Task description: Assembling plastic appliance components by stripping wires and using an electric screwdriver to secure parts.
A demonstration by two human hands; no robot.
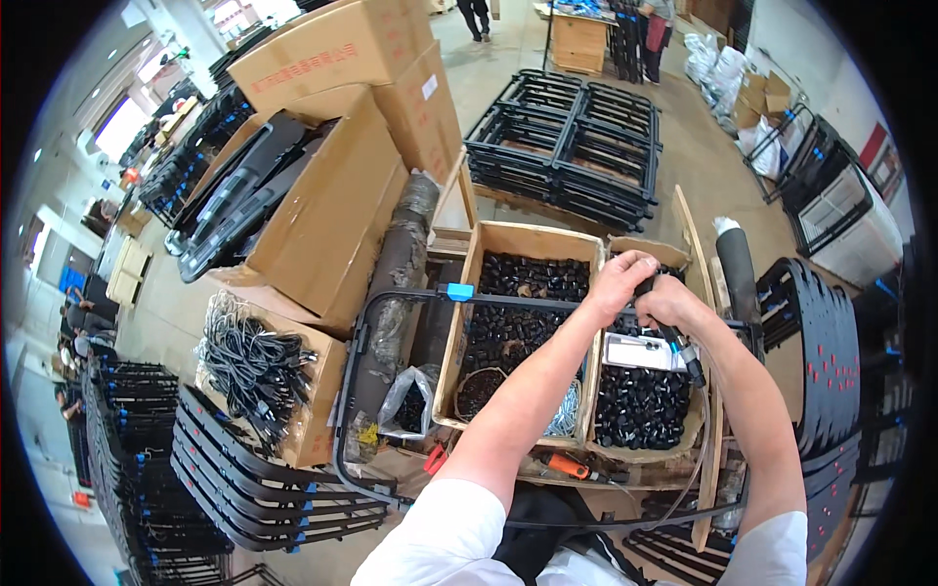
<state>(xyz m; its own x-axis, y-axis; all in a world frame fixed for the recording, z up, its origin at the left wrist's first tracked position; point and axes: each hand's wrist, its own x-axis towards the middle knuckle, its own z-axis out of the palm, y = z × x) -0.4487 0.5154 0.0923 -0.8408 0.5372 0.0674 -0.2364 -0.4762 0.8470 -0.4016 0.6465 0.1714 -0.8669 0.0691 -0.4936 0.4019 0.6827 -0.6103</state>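
My left hand (619, 281) is closed, its fingertips pinched at a small black piece (644, 286) whose kind is unclear. Beside it, my right hand (668, 300) is curled around a black, corded or hosed driver-like tool (692, 366) with blue on its body. A thin grey line runs down from that tool. Under both forearms lies a black tubular frame (410, 293) with a blue wrap (460, 291) on its far bar. Below my hands, a box of small black caps (640, 405) carries a white tray (643, 353) holding a small slim item.
A wooden-sided box (476, 239) of black parts sits left of centre. Nearer me lie an orange-handled tool (570, 466) and a clear bag (408, 400). Coiled black cables (256, 366) and a large carton (327, 210) stand left. Stacked black frames (562, 146) stand beyond.
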